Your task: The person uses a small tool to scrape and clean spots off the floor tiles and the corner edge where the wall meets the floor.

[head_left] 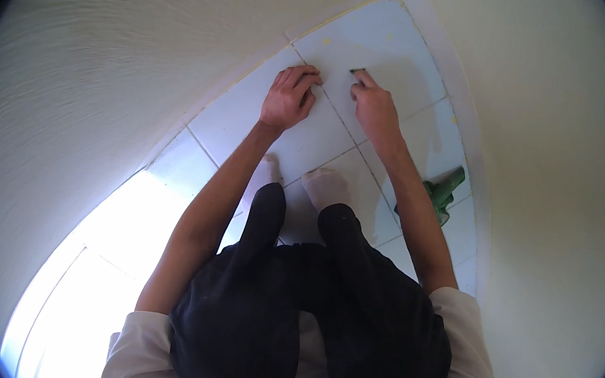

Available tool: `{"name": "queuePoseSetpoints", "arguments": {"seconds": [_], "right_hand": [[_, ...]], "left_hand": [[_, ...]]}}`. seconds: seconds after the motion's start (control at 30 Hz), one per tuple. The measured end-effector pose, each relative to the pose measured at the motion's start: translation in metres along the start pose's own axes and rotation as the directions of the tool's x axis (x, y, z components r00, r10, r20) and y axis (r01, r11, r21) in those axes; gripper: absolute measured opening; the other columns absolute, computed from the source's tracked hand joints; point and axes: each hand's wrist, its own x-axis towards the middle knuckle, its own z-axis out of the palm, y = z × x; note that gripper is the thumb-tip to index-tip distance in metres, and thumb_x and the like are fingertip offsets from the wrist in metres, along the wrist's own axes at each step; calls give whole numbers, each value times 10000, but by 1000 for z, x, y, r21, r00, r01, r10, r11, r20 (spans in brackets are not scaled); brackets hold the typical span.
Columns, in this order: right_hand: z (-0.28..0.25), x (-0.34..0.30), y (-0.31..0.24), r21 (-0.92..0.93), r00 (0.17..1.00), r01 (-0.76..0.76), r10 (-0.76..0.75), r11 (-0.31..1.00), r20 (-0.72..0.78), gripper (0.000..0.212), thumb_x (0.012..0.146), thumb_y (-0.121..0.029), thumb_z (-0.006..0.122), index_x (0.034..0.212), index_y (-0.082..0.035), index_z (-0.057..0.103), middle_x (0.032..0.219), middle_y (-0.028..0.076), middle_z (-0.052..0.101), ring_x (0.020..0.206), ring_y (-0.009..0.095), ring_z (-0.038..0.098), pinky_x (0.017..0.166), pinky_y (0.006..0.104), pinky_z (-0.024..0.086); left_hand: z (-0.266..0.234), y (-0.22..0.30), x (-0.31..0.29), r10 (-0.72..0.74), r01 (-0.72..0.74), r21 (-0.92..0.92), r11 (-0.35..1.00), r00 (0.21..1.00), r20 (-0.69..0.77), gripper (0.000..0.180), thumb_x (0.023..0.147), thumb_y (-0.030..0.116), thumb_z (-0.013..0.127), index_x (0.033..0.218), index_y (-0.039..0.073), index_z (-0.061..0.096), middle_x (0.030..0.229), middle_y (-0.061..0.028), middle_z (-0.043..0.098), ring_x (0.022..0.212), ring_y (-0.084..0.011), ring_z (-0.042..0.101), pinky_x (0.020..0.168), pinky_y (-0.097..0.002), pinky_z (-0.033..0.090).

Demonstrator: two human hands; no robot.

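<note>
My left hand [289,100] rests on the pale tile floor [278,138], fingers loosely bent and a little apart, beside a grout line. Nothing shows in it. To its right, my right hand [377,114] holds a small dark piece [358,71] at the tip of the stretched index finger, against the tile. The other fingers are curled in. What kind of thing the piece is, I cannot make out. Around that fingertip the tile looks wet or shaded.
A green object [445,194], perhaps plastic, lies partly behind my right forearm. Walls close in on the left [147,44] and right [542,179], meeting at a far corner. Yellowish marks [327,42] dot the far tile. Bright light falls at lower left.
</note>
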Motion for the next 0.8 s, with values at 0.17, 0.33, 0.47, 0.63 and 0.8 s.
{"name": "queuePoseSetpoints", "arguments": {"seconds": [0.17, 0.33, 0.47, 0.63, 0.8], "right_hand": [[-2, -2, 8, 21, 999, -24, 25, 999, -40, 94, 798, 87, 592, 806, 6, 639, 1306, 136, 655, 882, 384, 713, 765, 437, 587], [-1, 4, 19, 45, 989, -93, 98, 995, -108, 103, 802, 87, 599, 792, -7, 640, 1283, 127, 673, 908, 373, 712, 753, 425, 589], [-1, 1, 23, 79, 991, 121, -125, 990, 56, 103, 799, 101, 603, 785, 1, 625, 1282, 123, 678, 931, 360, 715, 735, 410, 589], [-14, 3, 34, 114, 993, 117, -115, 987, -31, 57, 824, 49, 603, 842, 2, 630, 1343, 133, 646, 837, 370, 711, 754, 431, 595], [-22, -3, 44, 127, 998, 58, -59, 990, 3, 85, 833, 60, 594, 877, 1, 637, 1358, 107, 645, 858, 373, 712, 758, 434, 593]], "left_hand": [[0, 1, 0, -5, 6, 10, 1000, 1000, -6, 279, 791, -20, 650, 1042, 99, 676, 1170, -63, 648, 1103, -290, 622, 965, -433, 498], [-1, 1, 0, -2, 2, 13, 1000, 1000, -9, 275, 793, -18, 650, 1041, 98, 676, 1173, -61, 648, 1102, -287, 622, 964, -434, 496], [-1, 0, 0, -5, 5, 7, 1000, 1000, -3, 275, 793, -19, 648, 1040, 99, 676, 1172, -60, 648, 1100, -286, 622, 963, -435, 495], [-1, -1, -1, -19, 19, 1, 1000, 1000, 17, 294, 793, -24, 649, 1058, 99, 680, 1197, -72, 638, 1106, -304, 613, 973, -440, 490], [1, 0, 0, -10, 9, 12, 1000, 1000, 13, 297, 793, -27, 648, 1059, 100, 681, 1199, -70, 638, 1105, -302, 613, 974, -436, 492]]}}
